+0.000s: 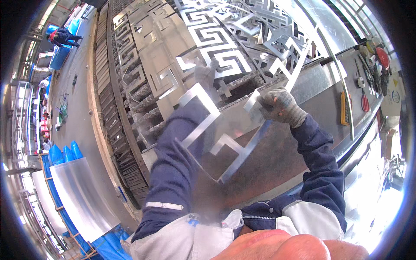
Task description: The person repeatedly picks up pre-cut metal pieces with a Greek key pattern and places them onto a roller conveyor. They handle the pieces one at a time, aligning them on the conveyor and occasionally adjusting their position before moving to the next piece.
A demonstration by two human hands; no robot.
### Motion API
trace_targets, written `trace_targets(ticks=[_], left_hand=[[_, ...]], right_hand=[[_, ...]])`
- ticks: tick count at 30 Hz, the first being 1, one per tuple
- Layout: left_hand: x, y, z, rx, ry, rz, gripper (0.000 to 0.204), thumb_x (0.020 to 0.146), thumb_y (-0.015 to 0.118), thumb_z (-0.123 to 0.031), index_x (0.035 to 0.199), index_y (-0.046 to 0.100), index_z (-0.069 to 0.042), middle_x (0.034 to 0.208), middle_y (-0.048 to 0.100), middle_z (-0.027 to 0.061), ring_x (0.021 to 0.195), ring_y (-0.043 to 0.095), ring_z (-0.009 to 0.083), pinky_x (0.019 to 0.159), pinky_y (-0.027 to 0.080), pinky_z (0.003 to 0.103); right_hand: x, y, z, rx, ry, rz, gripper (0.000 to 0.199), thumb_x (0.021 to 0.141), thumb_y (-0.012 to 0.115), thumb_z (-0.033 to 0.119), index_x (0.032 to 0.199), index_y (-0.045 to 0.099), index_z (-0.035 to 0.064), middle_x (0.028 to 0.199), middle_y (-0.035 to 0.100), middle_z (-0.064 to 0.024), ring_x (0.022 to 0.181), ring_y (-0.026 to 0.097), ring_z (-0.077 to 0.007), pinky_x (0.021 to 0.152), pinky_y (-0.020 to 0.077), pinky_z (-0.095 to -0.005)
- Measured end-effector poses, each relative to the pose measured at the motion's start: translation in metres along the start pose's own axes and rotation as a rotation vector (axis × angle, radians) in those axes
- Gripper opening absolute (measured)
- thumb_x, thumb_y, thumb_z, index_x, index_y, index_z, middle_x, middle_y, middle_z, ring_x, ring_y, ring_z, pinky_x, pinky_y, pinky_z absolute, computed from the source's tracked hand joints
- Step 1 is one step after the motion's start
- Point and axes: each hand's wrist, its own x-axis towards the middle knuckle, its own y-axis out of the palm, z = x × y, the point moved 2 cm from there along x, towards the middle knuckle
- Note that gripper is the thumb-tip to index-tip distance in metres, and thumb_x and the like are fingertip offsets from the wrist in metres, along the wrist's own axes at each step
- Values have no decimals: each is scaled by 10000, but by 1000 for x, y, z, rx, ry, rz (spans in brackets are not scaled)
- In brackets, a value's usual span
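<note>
My right hand (281, 107), in a grey work glove, is closed on a shiny angular metal fretwork piece (243, 159). The piece's bent arms reach down and left in front of my body, and one passes over my left sleeve. Farther forward, my left hand (205, 77) stretches over the slatted bed, also gloved. It is smeared and semi-transparent, so whether its fingers hold anything does not show. Right beside it lies a cut metal sheet with a square-spiral pattern (225, 56). Bare slats (236, 89) with rough, crusted edges show below that hand.
More cut sheet (160, 54) covers the bed to the left. Loose fretwork pieces (277, 32) are heaped at the far right. A side ledge carries red-handled scissors (365, 103) and a yellow tool (345, 108). Plain metal sheets (84, 195) stand lower left; another person (63, 37) bends far left.
</note>
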Motion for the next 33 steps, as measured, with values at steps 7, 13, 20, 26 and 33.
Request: trace_targets(ticks=[7, 13, 20, 26, 33], left_hand=[[-19, 39, 41, -399, -389, -63, 376, 952, 720, -263, 1239, 537, -104, 903, 627, 54, 816, 639, 215, 629, 623, 452], [-24, 52, 54, -296, -513, -247, 430, 957, 706, -324, 1259, 580, -45, 903, 670, 74, 703, 642, 177, 536, 524, 309], [-16, 48, -11, -579, -398, -117, 332, 987, 641, -295, 1228, 575, -75, 1101, 665, 86, 920, 669, 269, 868, 575, 436], [-28, 18, -13, -601, -511, -148, 173, 972, 650, -219, 1007, 689, -54, 954, 701, 132, 889, 677, 262, 769, 583, 385], [-3, 1, -10, 69, -125, -19, 329, 907, 711, -238, 1186, 664, -70, 958, 705, 98, 884, 690, 207, 762, 559, 410]], right_hand=[[-7, -9, 6, 88, -60, -27, 157, 749, 751, 176, 742, 618, 93, 659, 552, -50, 614, 585, -281, 661, 478, -393], [-18, -33, 3, 3, -99, -203, 171, 723, 760, 158, 734, 600, 101, 665, 567, -20, 647, 601, -253, 750, 494, -390], [-24, -26, 21, -182, -56, -78, 185, 684, 773, 206, 762, 619, 141, 678, 558, -20, 693, 622, -265, 766, 492, -393], [-11, -25, 38, -322, -62, -20, 209, 658, 779, 221, 700, 590, 142, 663, 542, -39, 682, 611, -280, 746, 484, -394], [1, -25, 39, -120, -65, -255, 147, 675, 767, 184, 743, 649, 130, 670, 576, -33, 664, 638, -276, 744, 505, -406]])
